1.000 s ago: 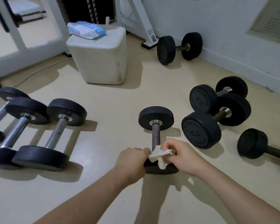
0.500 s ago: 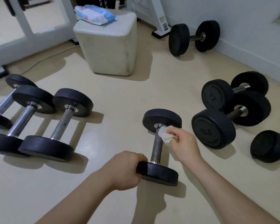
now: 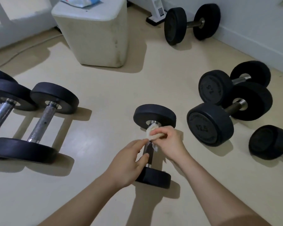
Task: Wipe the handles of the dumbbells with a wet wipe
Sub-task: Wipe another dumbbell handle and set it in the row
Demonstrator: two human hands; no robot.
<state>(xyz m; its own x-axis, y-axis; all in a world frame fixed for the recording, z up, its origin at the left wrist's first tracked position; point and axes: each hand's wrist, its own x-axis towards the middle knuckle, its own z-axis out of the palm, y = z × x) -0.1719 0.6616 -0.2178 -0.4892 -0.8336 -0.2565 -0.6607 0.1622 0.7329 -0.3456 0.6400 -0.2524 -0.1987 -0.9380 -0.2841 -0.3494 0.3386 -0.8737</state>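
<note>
So the right hand grips the wet wipe on the middle dumbbell, left hand pinches its handle; other dumbbells probably not done yet.

Black dumbbell, perhaps cream wipe, beige floor

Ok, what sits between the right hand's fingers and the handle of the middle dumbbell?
The wet wipe: in the head view the right hand pinches it, bunched against the far end of the handle, just below the far weight plate.
</note>
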